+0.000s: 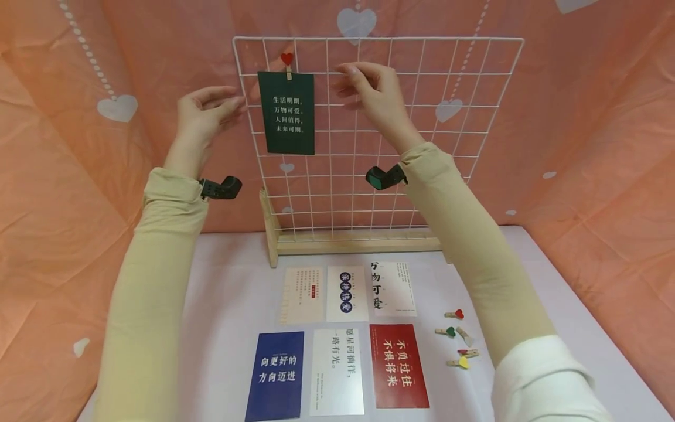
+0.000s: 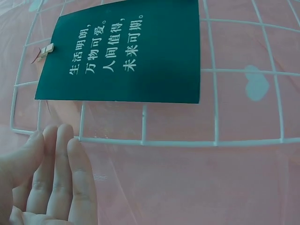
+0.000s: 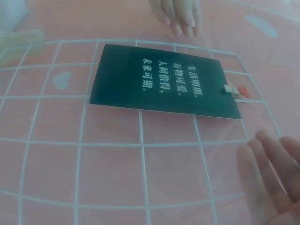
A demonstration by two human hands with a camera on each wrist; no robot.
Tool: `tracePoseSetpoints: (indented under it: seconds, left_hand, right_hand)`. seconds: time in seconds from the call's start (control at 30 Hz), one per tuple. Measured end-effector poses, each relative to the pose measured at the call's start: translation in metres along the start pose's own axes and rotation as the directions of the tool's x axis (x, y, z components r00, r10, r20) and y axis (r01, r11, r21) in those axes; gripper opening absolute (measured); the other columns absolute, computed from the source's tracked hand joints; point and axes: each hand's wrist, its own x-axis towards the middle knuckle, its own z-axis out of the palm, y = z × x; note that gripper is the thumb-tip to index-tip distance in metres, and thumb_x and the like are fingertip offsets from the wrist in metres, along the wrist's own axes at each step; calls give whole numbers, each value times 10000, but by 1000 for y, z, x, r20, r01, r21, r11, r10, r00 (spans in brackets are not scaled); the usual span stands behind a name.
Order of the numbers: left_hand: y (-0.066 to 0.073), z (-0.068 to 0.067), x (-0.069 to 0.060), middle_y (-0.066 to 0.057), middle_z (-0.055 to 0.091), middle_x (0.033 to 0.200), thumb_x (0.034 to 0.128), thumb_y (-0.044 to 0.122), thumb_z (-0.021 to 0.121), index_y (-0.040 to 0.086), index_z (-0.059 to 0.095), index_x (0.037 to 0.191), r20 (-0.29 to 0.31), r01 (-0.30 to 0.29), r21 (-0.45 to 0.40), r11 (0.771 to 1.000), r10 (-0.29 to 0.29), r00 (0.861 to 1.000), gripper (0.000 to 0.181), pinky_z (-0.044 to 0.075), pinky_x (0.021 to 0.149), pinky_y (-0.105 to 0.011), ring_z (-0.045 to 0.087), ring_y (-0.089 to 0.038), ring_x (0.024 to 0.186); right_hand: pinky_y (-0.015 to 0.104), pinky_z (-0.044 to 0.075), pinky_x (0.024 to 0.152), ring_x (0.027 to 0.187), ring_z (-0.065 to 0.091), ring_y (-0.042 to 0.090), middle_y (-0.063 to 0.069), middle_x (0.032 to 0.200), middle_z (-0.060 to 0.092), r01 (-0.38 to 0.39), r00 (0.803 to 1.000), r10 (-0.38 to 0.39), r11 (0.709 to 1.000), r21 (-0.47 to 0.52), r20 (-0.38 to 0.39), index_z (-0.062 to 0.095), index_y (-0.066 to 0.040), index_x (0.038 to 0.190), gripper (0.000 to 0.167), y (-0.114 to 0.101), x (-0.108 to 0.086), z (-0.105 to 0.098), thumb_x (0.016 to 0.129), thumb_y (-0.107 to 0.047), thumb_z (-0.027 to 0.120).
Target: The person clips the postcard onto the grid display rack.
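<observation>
A dark green card with white lettering hangs near the upper left of a white wire grid. A small wooden clothespin with a red heart holds its top edge. To the left of the card is my left hand, fingers extended and nothing in them; the left wrist view shows the fingers apart from the card. My right hand hovers to the card's right, in front of the grid, also holding nothing. In the right wrist view the right fingers are apart from the card too.
The grid stands in a wooden base. On the white table lie several cards, among them a blue card, a red card and a silvery card. Several heart clothespins lie to their right. Pink cloth surrounds the table.
</observation>
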Motion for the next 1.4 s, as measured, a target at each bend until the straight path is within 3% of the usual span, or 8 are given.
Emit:
tracePoseSetpoints:
  seconds: [0.2, 0.43, 0.73, 0.9, 1.03, 1.2, 1.37, 1.4]
  left_hand:
    - [-7, -3, -6, -95, 710, 963, 799, 16, 733, 26, 681, 1138, 43, 24, 69, 997, -27, 999, 342, 495, 924, -323, 676, -208, 900]
    - [-19, -6, -13, -63, 709, 1008, 836, 63, 712, 37, 631, 1226, 89, 38, 177, 983, -55, 995, 399, 385, 1049, -387, 659, -180, 982]
    - [-32, -19, -25, -60, 697, 1061, 841, 90, 713, 12, 573, 1292, 121, 73, 241, 968, -104, 987, 478, 383, 1045, -395, 626, -202, 1067]
    - [-42, -28, -34, -32, 703, 1036, 857, 109, 698, 0, 547, 1310, 143, 76, 275, 958, -119, 983, 489, 490, 928, -284, 628, -181, 1058]
    - [-49, -33, -39, -10, 702, 1026, 871, 135, 692, -1, 529, 1324, 172, 66, 349, 935, -133, 976, 501, 524, 848, -244, 648, -154, 1010]
    - [-58, -41, -45, 22, 702, 1041, 885, 150, 683, 4, 518, 1336, 192, 61, 393, 917, -147, 970, 502, 493, 922, -286, 647, -114, 998]
    - [-69, -51, -52, 76, 706, 1013, 909, 197, 662, 18, 519, 1330, 211, 31, 488, 872, -152, 966, 480, 516, 863, -250, 651, -77, 969]
    - [-71, -53, -53, 75, 706, 1015, 909, 199, 662, 18, 519, 1329, 214, 37, 483, 875, -159, 964, 479, 516, 868, -255, 653, -74, 967]
  right_hand:
    - [431, 537, 837, 922, 641, 305, 174, 980, 689, -7, 1000, 8, 998, 70, -19, 625, 46, 1199, 319, 3, -19, -11, 1007, -169, 488]
    - [454, 523, 856, 992, 617, 326, 197, 1059, 661, -52, 998, 50, 998, 42, 28, 617, 56, 1206, 365, 16, -44, -28, 1024, -216, 453]
    - [369, 556, 795, 997, 616, 332, 217, 1094, 651, -78, 997, 77, 995, 65, 9, 602, 94, 1199, 397, 31, -79, -61, 1034, -226, 435]
    - [371, 557, 798, 989, 621, 328, 221, 1082, 656, -68, 998, 68, 994, 87, 0, 598, 109, 1192, 412, 39, -96, -78, 1035, -233, 429]
    - [355, 557, 794, 949, 636, 300, 203, 1054, 666, -66, 997, 69, 992, 112, -19, 604, 104, 1190, 422, 44, -108, -90, 1030, -251, 442]
    - [330, 553, 796, 963, 628, 287, 172, 1043, 672, -89, 995, 93, 992, 87, -37, 613, 75, 1202, 413, 49, -124, -104, 1029, -262, 447]
    - [288, 550, 791, 957, 645, 259, 145, 1056, 681, -102, 993, 106, 993, 67, -58, 612, 72, 1209, 417, 54, -142, -117, 1031, -263, 439]
    - [283, 551, 787, 958, 646, 252, 142, 1060, 683, -103, 992, 107, 992, 67, -62, 613, 71, 1209, 419, 56, -146, -120, 1030, -267, 442]
